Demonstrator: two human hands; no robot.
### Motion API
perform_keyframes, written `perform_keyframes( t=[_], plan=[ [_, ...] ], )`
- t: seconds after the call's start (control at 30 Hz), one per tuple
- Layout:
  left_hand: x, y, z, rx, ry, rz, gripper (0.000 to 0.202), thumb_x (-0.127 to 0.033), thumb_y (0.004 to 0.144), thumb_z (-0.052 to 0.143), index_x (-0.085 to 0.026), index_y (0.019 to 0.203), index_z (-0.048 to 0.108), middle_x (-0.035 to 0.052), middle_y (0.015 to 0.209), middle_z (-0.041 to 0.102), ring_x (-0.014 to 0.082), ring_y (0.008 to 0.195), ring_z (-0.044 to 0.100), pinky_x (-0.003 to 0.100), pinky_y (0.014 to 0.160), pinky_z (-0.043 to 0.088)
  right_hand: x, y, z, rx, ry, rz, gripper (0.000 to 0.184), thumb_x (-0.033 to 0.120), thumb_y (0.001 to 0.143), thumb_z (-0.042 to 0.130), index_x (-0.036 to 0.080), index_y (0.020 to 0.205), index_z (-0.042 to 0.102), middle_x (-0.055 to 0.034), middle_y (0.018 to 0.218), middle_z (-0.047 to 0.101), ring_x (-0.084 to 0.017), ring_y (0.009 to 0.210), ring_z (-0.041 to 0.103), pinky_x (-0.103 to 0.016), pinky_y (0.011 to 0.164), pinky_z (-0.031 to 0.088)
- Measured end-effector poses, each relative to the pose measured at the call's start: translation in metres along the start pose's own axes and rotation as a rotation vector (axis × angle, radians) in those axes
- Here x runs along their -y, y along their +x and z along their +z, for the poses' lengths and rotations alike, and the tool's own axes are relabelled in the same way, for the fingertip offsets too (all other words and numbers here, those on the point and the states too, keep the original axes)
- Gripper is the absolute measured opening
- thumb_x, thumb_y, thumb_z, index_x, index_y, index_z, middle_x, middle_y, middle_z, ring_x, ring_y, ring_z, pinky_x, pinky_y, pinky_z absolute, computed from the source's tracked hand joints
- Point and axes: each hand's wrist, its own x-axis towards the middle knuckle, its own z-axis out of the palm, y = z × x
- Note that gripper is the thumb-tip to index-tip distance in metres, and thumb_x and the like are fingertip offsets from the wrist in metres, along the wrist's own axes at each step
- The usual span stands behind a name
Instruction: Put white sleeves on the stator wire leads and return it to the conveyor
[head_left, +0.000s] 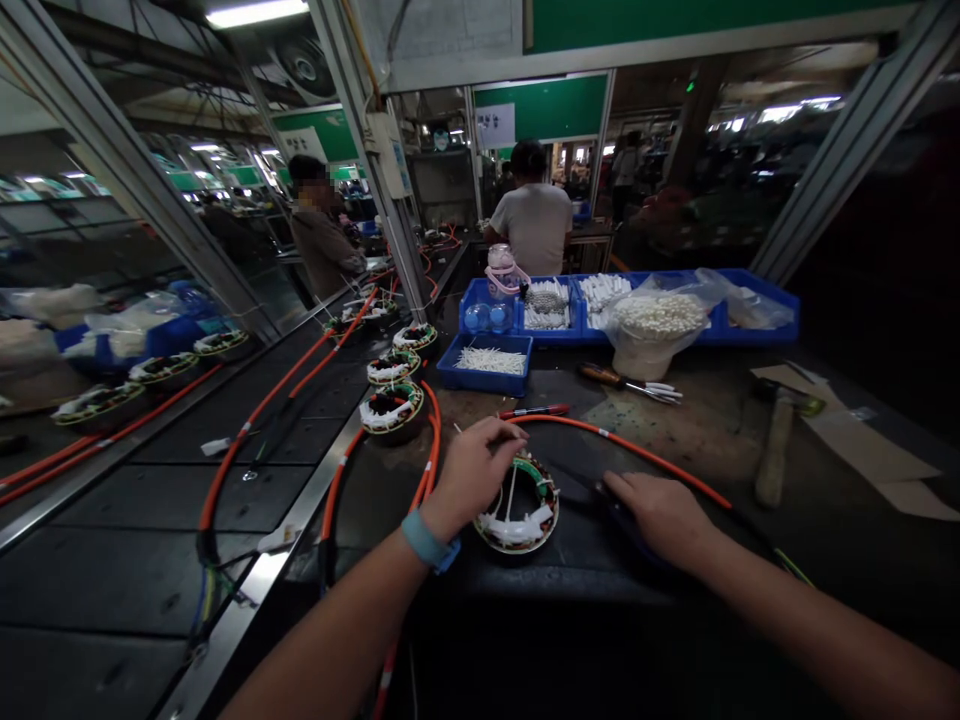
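A round wound stator (520, 508) with white ties lies on the dark bench in front of me. My left hand (472, 470), a blue band on its wrist, rests on the stator's left rim with fingers curled over it, pinching what looks like a thin white tie. My right hand (660, 512) lies just right of the stator, fingers bent down onto a dark object on the bench that I cannot make out. An orange cable (637, 450) runs from the stator off to the right.
More stators (391, 410) with orange cables sit in a row along the conveyor (172, 480) at left. Blue trays (486, 365) of white ties, a bag of white parts (654, 325), a screwdriver (622, 380) and a mallet (776, 445) lie behind. Two people work further back.
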Motion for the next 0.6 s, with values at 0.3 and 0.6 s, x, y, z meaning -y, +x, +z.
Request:
perform_keyframes(
  t=[0.3,0.6],
  plan=[
    [0.02,0.02,-0.028,0.152,0.167,-0.131,0.043,-0.025,0.074,0.063,-0.016,0.116,0.061,0.0036,0.083,0.071,0.0182,0.075,0.063,0.028,0.072,0.046,0.014,0.049,-0.033,0.143,-0.017,-0.03,0.032,0.011,0.088,0.037,0.016,0.114,0.054,-0.0106,0.095,0.066,-0.023,0.086,0.062,-0.03,0.068,0.041],
    [0.022,0.019,-0.024,0.159,0.127,-0.052,0.01,-0.022,0.072,0.063,-0.022,0.077,0.072,0.0004,0.081,0.071,0.0171,0.077,0.064,0.025,0.072,0.046,0.029,0.082,-0.038,0.186,-0.031,-0.153,0.022,0.014,0.087,0.041,0.017,0.103,0.057,-0.0098,0.089,0.066,-0.022,0.082,0.063,-0.029,0.065,0.042]
  ],
)
